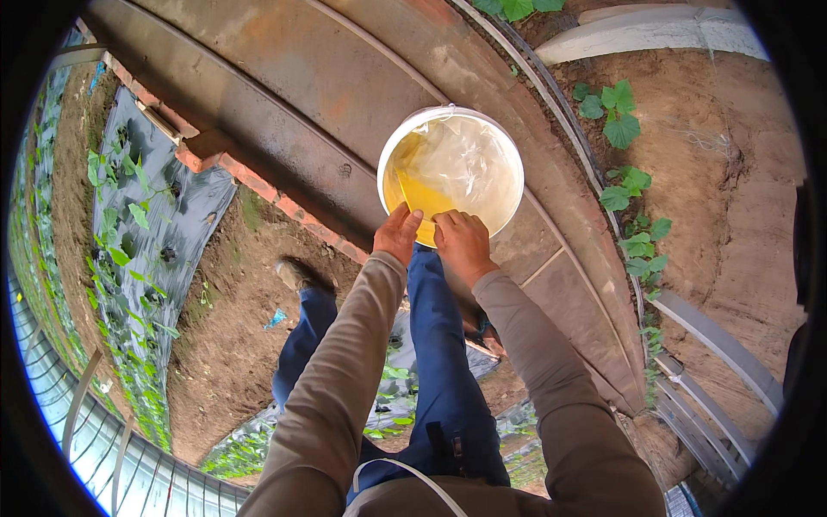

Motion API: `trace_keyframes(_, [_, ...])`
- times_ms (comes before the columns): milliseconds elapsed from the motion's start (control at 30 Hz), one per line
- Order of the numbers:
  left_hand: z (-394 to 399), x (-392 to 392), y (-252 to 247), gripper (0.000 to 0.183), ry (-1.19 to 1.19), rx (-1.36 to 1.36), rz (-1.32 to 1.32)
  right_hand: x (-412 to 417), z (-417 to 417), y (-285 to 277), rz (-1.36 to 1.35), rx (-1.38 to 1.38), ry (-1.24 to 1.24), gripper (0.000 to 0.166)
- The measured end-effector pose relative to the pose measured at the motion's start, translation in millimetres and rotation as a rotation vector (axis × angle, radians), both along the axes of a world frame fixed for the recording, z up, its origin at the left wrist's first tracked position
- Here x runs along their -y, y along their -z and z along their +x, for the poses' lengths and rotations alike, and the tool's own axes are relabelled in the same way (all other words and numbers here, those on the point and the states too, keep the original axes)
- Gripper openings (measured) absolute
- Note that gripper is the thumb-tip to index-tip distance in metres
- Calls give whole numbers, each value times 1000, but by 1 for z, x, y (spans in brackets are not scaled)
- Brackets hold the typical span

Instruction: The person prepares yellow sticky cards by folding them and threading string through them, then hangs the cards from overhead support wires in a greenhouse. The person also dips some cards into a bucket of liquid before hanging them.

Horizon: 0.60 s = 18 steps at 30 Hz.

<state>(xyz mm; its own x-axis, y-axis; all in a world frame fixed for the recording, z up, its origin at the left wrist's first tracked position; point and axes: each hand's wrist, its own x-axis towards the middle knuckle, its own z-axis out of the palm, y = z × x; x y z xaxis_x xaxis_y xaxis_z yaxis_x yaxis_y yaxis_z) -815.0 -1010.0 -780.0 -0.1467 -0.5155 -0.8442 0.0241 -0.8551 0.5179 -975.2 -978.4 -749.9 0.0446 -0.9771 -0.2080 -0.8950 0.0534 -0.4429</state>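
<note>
A white round plastic bucket (pixel 515 169) is in front of me, its open mouth facing up. Inside it lie a crumpled clear plastic film (pixel 462 152) and a flat yellow sheet (pixel 423 192); whether the sheet is card or plastic I cannot tell. My left hand (pixel 395 236) pinches the sheet's near left edge between thumb and fingers, by the bucket's near rim. Close beside it, my right hand (pixel 464 242) has its fingers curled at the sheet's near edge. Its fingertips are partly hidden, so its hold is unclear. The bucket's base is out of sight.
Under the bucket runs a concrete channel (pixel 291 77) with pipes (pixel 258 84) along it and a brick edge (pixel 303 216). One blue-trousered leg (pixel 436 336) reaches this edge; the other foot (pixel 294 274) is on soil. Seedlings (pixel 119 213) grow through plastic mulch (pixel 187 187); vines (pixel 621 123) stand right.
</note>
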Motion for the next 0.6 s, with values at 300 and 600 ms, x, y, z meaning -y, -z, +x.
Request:
trace_keyframes(300, [-3,15,43,62,-53,-37,-64,7,11,48,83,431,229,14])
trace_keyframes(600, [-28,31,30,59,-84,67,21,24,-2,57,271,704,305,37])
